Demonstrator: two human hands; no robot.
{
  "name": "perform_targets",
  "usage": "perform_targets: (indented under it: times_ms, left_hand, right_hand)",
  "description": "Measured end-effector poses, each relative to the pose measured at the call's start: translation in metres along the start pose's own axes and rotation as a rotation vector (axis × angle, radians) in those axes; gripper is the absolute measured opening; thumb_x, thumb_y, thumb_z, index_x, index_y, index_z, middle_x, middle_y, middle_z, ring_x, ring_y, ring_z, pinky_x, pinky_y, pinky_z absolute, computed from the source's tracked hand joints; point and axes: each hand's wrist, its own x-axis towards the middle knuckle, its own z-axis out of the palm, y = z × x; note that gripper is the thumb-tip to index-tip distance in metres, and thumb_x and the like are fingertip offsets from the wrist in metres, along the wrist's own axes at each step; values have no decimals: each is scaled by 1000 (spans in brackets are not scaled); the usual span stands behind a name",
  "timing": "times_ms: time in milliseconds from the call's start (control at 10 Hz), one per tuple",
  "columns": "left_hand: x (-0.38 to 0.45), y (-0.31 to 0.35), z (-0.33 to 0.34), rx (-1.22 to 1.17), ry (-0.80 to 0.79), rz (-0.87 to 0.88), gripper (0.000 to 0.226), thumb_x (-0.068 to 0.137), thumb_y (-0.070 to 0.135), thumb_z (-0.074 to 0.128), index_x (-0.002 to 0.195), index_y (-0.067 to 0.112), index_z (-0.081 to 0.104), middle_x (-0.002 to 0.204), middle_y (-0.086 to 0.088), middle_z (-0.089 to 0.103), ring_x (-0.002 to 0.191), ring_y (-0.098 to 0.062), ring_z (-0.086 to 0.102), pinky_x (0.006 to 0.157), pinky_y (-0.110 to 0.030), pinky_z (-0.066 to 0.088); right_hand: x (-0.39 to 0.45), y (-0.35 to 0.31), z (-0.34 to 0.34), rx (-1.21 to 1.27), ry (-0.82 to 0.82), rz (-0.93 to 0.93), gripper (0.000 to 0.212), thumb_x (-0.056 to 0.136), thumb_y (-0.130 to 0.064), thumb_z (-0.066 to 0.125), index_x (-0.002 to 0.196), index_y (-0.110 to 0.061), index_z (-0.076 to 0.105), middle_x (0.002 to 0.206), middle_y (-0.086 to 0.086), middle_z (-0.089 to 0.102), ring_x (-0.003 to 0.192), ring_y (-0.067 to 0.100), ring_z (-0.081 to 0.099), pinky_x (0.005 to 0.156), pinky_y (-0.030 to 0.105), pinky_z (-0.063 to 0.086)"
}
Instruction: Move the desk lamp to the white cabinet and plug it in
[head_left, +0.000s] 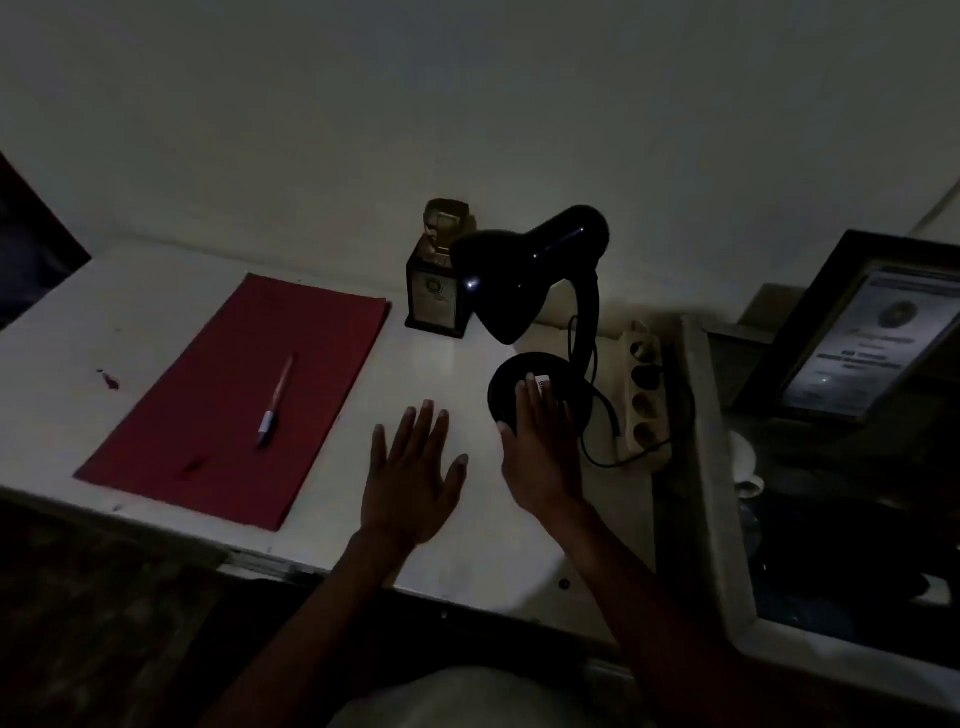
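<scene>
Room: dim, details murky
Worktop (130, 312): white, holds one red folder (244, 395) with one pen (276, 400)
Left hand (410, 483): flat, fingers spread, empty
Desk lamp (535, 275): one, unlit
Right hand (540, 447): fingers together on lamp base, hiding part
Power strip (641, 395): sockets hard to read
</scene>
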Motion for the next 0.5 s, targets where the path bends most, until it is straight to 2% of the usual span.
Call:
perform_targets:
  times_ms: [100, 300, 400, 500]
  left_hand:
    - [-2, 1, -2, 21, -11, 22, 68, 99, 59, 14, 157, 25, 7, 166, 0, 2, 153, -17, -4, 123, -50, -1]
    - [-1, 7, -12, -21, -74, -4, 67, 100, 57, 18, 157, 23, 11, 166, -2, 3, 153, -20, -3, 123, -52, 0]
    - [1, 19, -31, -158, -100, -28, 67, 100, 54, 26, 157, 21, 15, 166, -6, 6, 153, -23, 3, 122, -53, 7]
    - [-7, 33, -53, -352, -71, 10, 66, 101, 51, 34, 157, 23, 13, 167, -1, 2, 153, -19, 5, 121, -43, 3]
  right_hand:
    - [0, 2, -1, 28, -20, -7, 63, 104, -38, 33, 157, -10, 17, 165, 7, 15, 154, 23, 8, 125, 42, 9]
    - [-5, 7, -14, 53, -83, -46, 65, 102, -37, 37, 158, -13, 13, 166, 3, 9, 154, 22, 2, 125, 43, 7]
    - [-20, 8, -29, 225, -104, -3, 65, 101, -32, 40, 158, -16, 13, 166, 2, 10, 154, 20, 3, 126, 40, 7]
    - [-39, 11, -48, 422, -39, 88, 64, 99, -27, 45, 157, -20, 18, 165, -3, 16, 153, 21, 9, 125, 37, 15]
